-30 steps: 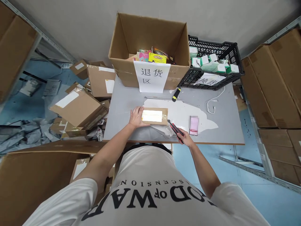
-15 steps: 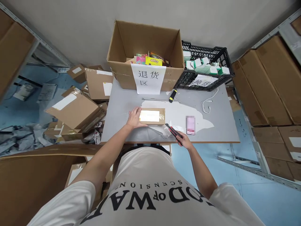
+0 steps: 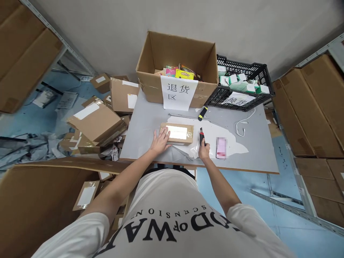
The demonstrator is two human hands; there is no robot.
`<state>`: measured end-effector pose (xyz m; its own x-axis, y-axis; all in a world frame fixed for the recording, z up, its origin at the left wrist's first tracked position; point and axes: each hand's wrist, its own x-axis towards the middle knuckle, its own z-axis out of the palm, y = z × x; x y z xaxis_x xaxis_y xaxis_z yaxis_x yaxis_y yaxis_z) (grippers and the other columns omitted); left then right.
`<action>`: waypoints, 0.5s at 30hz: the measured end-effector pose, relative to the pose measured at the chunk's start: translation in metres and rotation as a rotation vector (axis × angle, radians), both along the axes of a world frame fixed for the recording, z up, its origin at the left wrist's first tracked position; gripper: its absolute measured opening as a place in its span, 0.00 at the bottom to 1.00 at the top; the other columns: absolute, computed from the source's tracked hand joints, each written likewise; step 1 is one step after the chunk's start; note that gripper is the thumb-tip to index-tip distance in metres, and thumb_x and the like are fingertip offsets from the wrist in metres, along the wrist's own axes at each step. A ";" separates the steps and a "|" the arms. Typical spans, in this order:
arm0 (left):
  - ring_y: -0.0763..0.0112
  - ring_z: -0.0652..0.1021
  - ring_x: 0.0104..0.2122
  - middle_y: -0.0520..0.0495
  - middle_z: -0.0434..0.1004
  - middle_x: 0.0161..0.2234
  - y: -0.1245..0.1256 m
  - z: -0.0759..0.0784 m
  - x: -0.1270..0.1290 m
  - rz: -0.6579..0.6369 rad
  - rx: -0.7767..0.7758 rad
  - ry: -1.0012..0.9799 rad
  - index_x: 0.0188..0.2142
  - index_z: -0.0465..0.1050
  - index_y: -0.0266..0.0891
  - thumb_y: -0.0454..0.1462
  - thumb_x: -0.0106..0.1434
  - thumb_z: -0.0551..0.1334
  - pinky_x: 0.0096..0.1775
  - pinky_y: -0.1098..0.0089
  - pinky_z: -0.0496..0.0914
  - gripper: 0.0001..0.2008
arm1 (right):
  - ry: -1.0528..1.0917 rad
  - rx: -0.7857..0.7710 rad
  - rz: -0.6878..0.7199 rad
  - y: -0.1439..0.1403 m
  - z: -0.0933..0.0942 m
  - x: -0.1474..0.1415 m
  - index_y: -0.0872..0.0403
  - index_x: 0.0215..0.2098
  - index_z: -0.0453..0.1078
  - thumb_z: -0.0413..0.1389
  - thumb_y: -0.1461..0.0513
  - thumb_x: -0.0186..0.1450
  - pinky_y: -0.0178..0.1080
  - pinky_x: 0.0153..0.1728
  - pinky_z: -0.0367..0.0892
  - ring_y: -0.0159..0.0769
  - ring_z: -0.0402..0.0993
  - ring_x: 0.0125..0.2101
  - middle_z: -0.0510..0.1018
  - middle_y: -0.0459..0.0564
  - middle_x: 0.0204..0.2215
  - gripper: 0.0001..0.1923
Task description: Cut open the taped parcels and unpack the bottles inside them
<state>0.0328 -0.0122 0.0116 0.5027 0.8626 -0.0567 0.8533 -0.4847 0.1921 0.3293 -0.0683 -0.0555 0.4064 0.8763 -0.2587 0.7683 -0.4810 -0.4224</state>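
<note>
A small taped cardboard box (image 3: 190,134) with a white label lies on the grey table (image 3: 139,129). Across its left end rests my left hand (image 3: 160,141), fingers spread over the top and the label's edge. My right hand (image 3: 204,149) is wrapped round a red and black box cutter (image 3: 202,137), its tip pointing away from me. The cutter is just right of the box and does not touch it. Beside my right hand lies a pink phone-like item (image 3: 221,147), partly pixelated. Crumpled clear plastic (image 3: 191,150) sits between the box and my right hand.
At the table's back stand a large open carton (image 3: 149,86) of colourful packs and a black crate (image 3: 264,71) of green-white boxes. A yellow-black handle (image 3: 202,113) and a white cable (image 3: 240,130) lie in front of them. Cardboard boxes (image 3: 96,122) are piled at the left.
My left hand has moved from the box's left side onto its top. The cutter has swung upright in my right hand, pointing away from me. The whole view has shifted slightly.
</note>
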 end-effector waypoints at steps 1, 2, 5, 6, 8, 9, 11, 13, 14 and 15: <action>0.52 0.45 0.66 0.35 0.42 0.67 -0.006 -0.001 0.001 -0.020 0.001 0.005 0.65 0.47 0.35 0.44 0.62 0.57 0.61 0.40 0.39 0.36 | -0.014 -0.048 -0.030 0.004 -0.004 -0.006 0.57 0.64 0.50 0.39 0.52 0.67 0.42 0.47 0.61 0.46 0.67 0.47 0.66 0.61 0.51 0.30; 0.53 0.45 0.66 0.35 0.42 0.67 -0.011 -0.002 0.002 -0.038 0.000 0.006 0.65 0.47 0.35 0.43 0.62 0.57 0.61 0.42 0.39 0.35 | -0.020 -0.091 -0.058 0.008 -0.008 -0.010 0.56 0.65 0.49 0.39 0.52 0.68 0.41 0.47 0.61 0.46 0.66 0.48 0.65 0.61 0.51 0.30; 0.55 0.46 0.66 0.36 0.43 0.67 -0.026 -0.005 0.005 -0.060 -0.007 0.002 0.66 0.46 0.34 0.43 0.63 0.55 0.62 0.45 0.41 0.35 | -0.044 -0.169 -0.071 0.013 -0.017 -0.018 0.52 0.66 0.44 0.41 0.51 0.67 0.41 0.48 0.59 0.47 0.64 0.49 0.64 0.59 0.52 0.31; 0.55 0.46 0.66 0.35 0.43 0.67 -0.029 -0.006 0.006 -0.058 -0.013 0.002 0.66 0.45 0.33 0.43 0.63 0.55 0.62 0.45 0.41 0.35 | -0.064 -0.189 -0.060 0.014 -0.020 -0.019 0.50 0.67 0.43 0.42 0.52 0.67 0.41 0.48 0.59 0.47 0.64 0.50 0.64 0.59 0.52 0.32; 0.55 0.45 0.66 0.35 0.42 0.67 -0.035 -0.008 0.008 -0.048 -0.027 0.003 0.66 0.43 0.32 0.43 0.63 0.55 0.62 0.46 0.42 0.36 | -0.114 -0.226 -0.032 0.013 -0.026 -0.019 0.49 0.67 0.41 0.43 0.55 0.67 0.42 0.49 0.58 0.47 0.63 0.50 0.62 0.59 0.52 0.32; 0.55 0.45 0.66 0.36 0.42 0.67 -0.037 -0.008 0.008 -0.046 -0.032 0.004 0.66 0.43 0.32 0.43 0.63 0.55 0.62 0.46 0.42 0.37 | -0.139 -0.239 -0.017 0.013 -0.029 -0.019 0.48 0.68 0.40 0.43 0.57 0.67 0.42 0.50 0.58 0.48 0.62 0.51 0.61 0.59 0.53 0.32; 0.55 0.44 0.66 0.36 0.42 0.67 -0.038 -0.008 0.008 -0.048 -0.035 0.002 0.66 0.42 0.32 0.43 0.63 0.55 0.62 0.48 0.43 0.37 | -0.169 -0.265 -0.016 0.012 -0.034 -0.017 0.48 0.68 0.38 0.41 0.59 0.68 0.43 0.50 0.57 0.47 0.62 0.51 0.60 0.59 0.52 0.32; 0.56 0.45 0.66 0.37 0.42 0.67 -0.038 -0.007 0.007 -0.051 -0.036 -0.002 0.66 0.42 0.32 0.42 0.62 0.55 0.63 0.49 0.44 0.37 | -0.181 -0.287 -0.016 0.012 -0.038 -0.016 0.49 0.68 0.38 0.40 0.59 0.68 0.42 0.49 0.58 0.47 0.61 0.51 0.59 0.59 0.51 0.31; 0.56 0.45 0.66 0.37 0.43 0.67 -0.037 -0.007 0.006 -0.050 -0.036 -0.003 0.66 0.42 0.33 0.42 0.62 0.55 0.63 0.49 0.44 0.37 | -0.191 -0.298 -0.009 0.011 -0.039 -0.016 0.49 0.68 0.38 0.40 0.59 0.68 0.42 0.49 0.58 0.47 0.61 0.50 0.59 0.59 0.51 0.31; 0.56 0.46 0.66 0.37 0.43 0.67 -0.037 -0.006 0.006 -0.050 -0.037 -0.004 0.66 0.43 0.33 0.41 0.62 0.55 0.63 0.49 0.44 0.37 | -0.204 -0.306 0.000 0.011 -0.039 -0.016 0.48 0.68 0.38 0.41 0.59 0.68 0.43 0.49 0.58 0.47 0.61 0.51 0.59 0.59 0.51 0.32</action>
<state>0.0387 -0.0491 0.0055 0.5455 0.8337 -0.0862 0.8273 -0.5192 0.2144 0.3134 -0.0574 -0.0945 0.4770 0.7709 -0.4222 0.8217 -0.5616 -0.0971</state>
